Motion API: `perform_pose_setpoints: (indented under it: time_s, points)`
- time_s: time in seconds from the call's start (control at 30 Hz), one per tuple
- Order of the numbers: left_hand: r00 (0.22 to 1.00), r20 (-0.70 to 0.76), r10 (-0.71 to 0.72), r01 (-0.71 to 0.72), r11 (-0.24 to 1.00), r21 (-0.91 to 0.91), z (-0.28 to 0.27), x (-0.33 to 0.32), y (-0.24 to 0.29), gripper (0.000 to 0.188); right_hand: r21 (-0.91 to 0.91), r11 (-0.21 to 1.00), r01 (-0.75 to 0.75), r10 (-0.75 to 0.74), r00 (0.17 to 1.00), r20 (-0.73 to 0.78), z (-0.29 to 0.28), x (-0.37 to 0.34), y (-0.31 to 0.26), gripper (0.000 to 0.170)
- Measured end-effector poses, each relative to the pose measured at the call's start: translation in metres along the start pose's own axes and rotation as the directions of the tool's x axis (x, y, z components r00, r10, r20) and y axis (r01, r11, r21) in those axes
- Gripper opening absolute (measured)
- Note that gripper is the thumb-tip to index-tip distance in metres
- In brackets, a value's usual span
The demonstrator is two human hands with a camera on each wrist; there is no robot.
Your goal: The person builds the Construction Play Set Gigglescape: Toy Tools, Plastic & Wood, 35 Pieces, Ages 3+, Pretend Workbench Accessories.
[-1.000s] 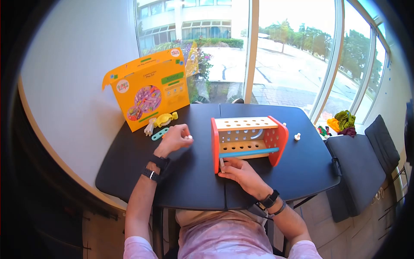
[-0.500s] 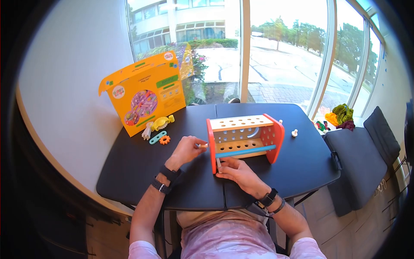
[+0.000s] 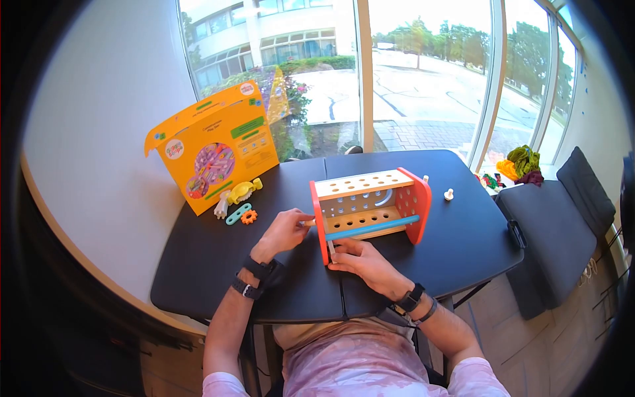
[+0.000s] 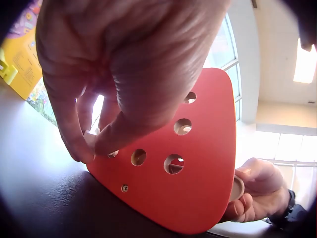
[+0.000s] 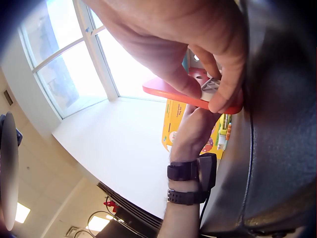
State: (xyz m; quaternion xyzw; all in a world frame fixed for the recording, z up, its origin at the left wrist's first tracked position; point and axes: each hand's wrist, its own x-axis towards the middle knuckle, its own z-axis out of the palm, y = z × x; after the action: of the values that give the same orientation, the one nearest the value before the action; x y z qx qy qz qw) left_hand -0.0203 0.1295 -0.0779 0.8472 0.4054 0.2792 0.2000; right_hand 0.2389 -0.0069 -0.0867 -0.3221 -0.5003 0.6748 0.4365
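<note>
Red panel [image 4: 203, 188] is standing between hands
Left hand [image 3: 284, 231] is pinching a peg [image 3: 309, 223] outside, right hand [image 3: 367, 260] a pale piece [image 5: 210, 88] inside, fingertips closed, seemingly for opposing support.

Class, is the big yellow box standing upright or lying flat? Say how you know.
Upright: the yellow box stands on its bottom edge on the black table, its printed face raised, not against the tabletop.

Head cam high, fwd/down over both hands [image 3: 286, 230], wrist cams close in, facing opp. ways, both sharing red panel [image 4: 173, 163]
</note>
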Motion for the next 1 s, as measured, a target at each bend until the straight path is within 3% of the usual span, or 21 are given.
perform_pose_setpoints:
  time_s: [0.2,0.3,0.4,0.7,0.8,1.0]
  points:
    - [1.0,-0.011,0.023,-0.021,0.978,0.207,-0.009,-0.003,0.029,0.032,-0.002,1.0,0.006,-0.006,1.0,0.0,0.0,0.001,0.001,0.039]
    - [0.995,-0.089,-0.033,0.033,0.999,-0.003,-0.005,-0.002,0.032,0.03,-0.025,1.0,0.006,-0.006,1.0,-0.007,0.003,0.001,-0.002,0.04]
    - [0.998,-0.069,-0.016,0.018,0.999,0.028,-0.005,0.002,0.031,0.031,-0.03,0.999,0.016,-0.016,1.0,-0.007,0.002,0.002,0.001,0.041]
    - [0.99,-0.134,-0.05,0.035,0.992,-0.118,-0.002,0.005,0.026,0.035,-0.002,1.0,0.028,-0.028,1.0,0.004,0.002,0.006,-0.001,0.042]
    - [0.991,-0.128,-0.043,0.029,0.993,-0.114,-0.003,0.005,0.025,0.034,0.034,0.997,0.065,-0.064,0.997,-0.037,0.005,0.009,0.001,0.031]
    - [0.995,-0.089,-0.034,0.022,0.991,-0.134,-0.005,0.006,0.019,0.035,-0.051,0.998,0.04,-0.041,0.999,-0.018,-0.003,0.014,0.002,0.035]
